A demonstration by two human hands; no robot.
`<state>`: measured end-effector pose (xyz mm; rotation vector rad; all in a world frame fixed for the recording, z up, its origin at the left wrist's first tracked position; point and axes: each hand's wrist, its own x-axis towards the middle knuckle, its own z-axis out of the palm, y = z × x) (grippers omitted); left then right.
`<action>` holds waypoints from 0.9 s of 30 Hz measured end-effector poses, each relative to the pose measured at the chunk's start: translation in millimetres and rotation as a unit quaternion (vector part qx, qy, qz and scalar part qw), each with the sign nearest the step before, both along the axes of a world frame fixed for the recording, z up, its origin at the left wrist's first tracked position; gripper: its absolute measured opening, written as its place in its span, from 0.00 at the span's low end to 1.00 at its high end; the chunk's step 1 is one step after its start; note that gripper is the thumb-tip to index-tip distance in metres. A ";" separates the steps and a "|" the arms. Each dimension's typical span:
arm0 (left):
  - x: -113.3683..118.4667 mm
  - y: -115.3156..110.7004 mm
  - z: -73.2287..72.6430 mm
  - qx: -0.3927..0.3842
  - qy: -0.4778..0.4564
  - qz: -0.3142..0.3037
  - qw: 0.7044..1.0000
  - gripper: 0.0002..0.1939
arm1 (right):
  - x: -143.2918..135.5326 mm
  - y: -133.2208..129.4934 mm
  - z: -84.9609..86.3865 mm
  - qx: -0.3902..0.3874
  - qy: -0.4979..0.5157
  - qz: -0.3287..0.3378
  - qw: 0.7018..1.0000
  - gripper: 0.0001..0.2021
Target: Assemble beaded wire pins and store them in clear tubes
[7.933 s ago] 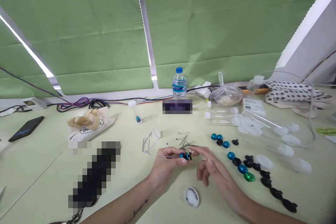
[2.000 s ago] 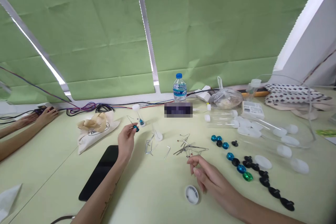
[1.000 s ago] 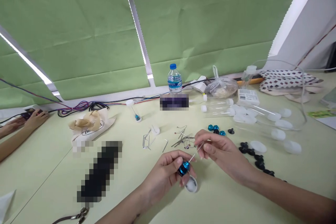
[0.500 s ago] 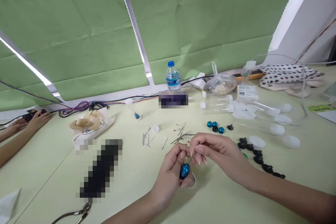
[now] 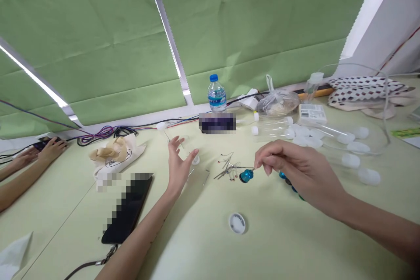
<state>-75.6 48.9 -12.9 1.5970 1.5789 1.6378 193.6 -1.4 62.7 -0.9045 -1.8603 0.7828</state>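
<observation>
My right hand point(image 5: 288, 168) pinches a thin metal wire, from whose end hangs a shiny blue bead-like piece point(image 5: 246, 176) with a dark base. My left hand point(image 5: 180, 162) holds nothing; its thumb and fingers are spread around the far side of the table, close to a clear tube that shows only faintly and a white cap point(image 5: 196, 159). Between the hands lies a loose pile of metal wires and pins point(image 5: 229, 170). Nearer to me a round white lid point(image 5: 236, 223) rests with its hollow side up. More blue pieces point(image 5: 282, 175) are partly hidden behind my right hand.
A water bottle point(image 5: 217, 96) stands at the back by the green curtain. Clear tubes with white caps point(image 5: 274, 129) lie at the right. A phone point(image 5: 131, 210) and cloth bag point(image 5: 118, 159) are at the left. Another person's hands point(image 5: 49, 148) work at the far left.
My left hand has let go of the blue piece and moved left and away from me, opening. My right hand has carried the blue piece rightward and up. The white lid now lies on the table.
</observation>
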 end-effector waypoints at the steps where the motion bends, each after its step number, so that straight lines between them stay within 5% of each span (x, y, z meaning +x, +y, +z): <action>1: -0.5 1.4 -1.2 -0.006 -0.006 -0.017 1.000 0.25 | 0.2 0.1 0.8 0.002 -0.002 -0.003 1.000 0.10; 6: 7.4 -10.5 9.4 0.020 -0.102 -0.082 0.991 0.18 | 2.1 0.7 2.1 0.001 0.011 -0.031 0.999 0.08; 14: 27.2 -41.8 23.7 -0.065 -0.191 -0.221 0.954 0.18 | 1.8 8.4 -1.9 -0.020 0.082 -0.049 0.995 0.05; 22: 38.7 -59.1 23.7 -0.052 0.048 -0.278 0.958 0.21 | 0.7 5.0 -4.4 0.022 0.116 -0.071 0.990 0.05; 27: 48.5 -72.0 26.2 -0.079 0.073 -0.318 0.942 0.24 | 0.6 -10.5 -13.9 0.128 0.078 -0.043 0.988 0.11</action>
